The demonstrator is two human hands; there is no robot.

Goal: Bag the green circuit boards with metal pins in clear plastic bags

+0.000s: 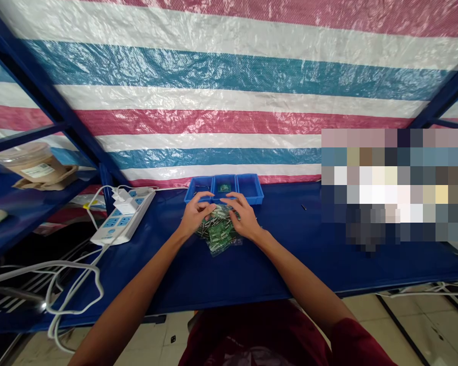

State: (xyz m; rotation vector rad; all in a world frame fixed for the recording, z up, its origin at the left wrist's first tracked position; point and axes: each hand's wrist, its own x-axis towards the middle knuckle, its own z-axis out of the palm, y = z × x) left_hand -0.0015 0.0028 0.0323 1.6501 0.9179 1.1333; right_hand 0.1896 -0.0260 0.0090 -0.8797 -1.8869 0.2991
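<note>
A heap of thin metal pieces and small clear-and-green packets (219,236) lies on the blue tabletop between my hands. My left hand (195,214) curves around the heap's left side, fingers apart and pointing inward. On the other side, my right hand (245,216) arches over the heap's right edge with its fingers spread. No held thing shows in either hand. Just behind my fingertips stands a blue three-compartment tray (255,200). Its middle compartment holds a small green packet (224,188); a few thin dark pieces lie in the left one.
A white power strip (127,218) with a plugged-in charger (125,202) sits at the left, its white cables (95,282) looped near the edge. One small dark pin (304,207) lies right of the tray. A striped plastic sheet (229,122) hangs behind; the far right is blurred out.
</note>
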